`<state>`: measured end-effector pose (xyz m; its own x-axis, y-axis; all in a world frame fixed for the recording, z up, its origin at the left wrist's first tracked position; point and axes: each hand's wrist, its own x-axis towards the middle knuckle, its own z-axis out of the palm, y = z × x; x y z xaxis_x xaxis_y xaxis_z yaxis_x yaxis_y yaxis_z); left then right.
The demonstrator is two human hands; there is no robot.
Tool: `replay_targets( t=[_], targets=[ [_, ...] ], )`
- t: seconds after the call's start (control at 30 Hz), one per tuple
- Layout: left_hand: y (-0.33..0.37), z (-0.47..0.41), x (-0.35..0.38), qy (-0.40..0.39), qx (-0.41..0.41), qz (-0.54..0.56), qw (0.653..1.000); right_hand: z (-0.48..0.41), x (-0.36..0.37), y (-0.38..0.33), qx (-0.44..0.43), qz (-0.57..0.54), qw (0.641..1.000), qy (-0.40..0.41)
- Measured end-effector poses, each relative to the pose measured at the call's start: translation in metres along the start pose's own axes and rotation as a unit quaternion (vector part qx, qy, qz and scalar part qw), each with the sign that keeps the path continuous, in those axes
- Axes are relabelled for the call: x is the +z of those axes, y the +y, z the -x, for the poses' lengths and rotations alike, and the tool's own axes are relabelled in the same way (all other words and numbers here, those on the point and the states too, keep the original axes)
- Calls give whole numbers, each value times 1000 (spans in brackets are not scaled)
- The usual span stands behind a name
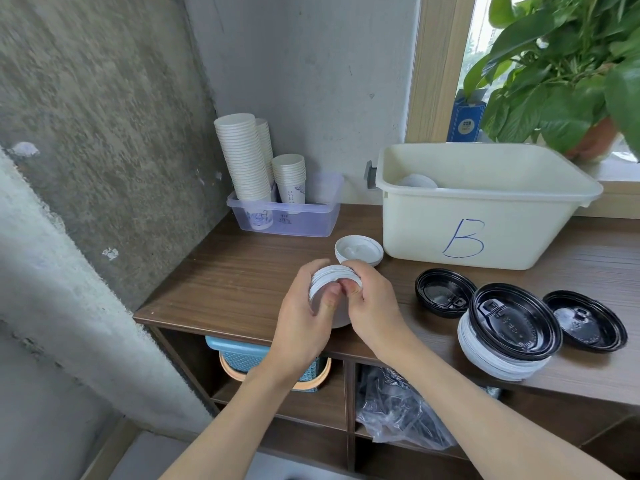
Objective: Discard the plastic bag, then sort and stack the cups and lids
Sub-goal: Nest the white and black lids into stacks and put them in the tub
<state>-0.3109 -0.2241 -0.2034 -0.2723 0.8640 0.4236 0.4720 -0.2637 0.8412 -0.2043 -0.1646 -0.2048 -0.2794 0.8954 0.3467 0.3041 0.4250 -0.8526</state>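
Now I am seeing the left hand [300,318] and right hand [375,306] gripping the white lid stack [333,274] edge-up between them; the lid pile [358,249] is sitting just beyond, nearer the right.

Left hand [298,308], right hand [375,306], fingers [311,267] curled round one lid stack [334,274]

Bare forearms lead to a bare left grip [300,317] and right grip [375,306] with short-trimmed nails.
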Motion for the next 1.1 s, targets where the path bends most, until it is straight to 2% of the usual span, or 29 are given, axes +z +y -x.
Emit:
replay_targets(
  t=[0.13,0.33,0.47,0.77,0.87,0.97,1.1],
  targets=[
    [-1,-4,-4,36,-28,31,998,2,0,-4,-12,-14,1000,-10],
    [-8,-9,-9,73,-105,118,985,1,1,0,3,-29,997,-70],
    [-6,-11,-6,44,-98,102,989,0,1,-1,8,-33,999,-36],
    [-1,-7,-1,42,-55,31,997,-1,1,3,0,-2,1000,-11],
    [-2,-8,-2,74,-65,29,995,0,3,2,-13,-16,1000,-14],
    [-5,-8,-5,112,-95,50,988,-1,4,3,-16,-7,999,-51],
    [-7,-8,-7,59,-100,44,992,-2,3,7,-21,3,1000,-19]
  ],
)
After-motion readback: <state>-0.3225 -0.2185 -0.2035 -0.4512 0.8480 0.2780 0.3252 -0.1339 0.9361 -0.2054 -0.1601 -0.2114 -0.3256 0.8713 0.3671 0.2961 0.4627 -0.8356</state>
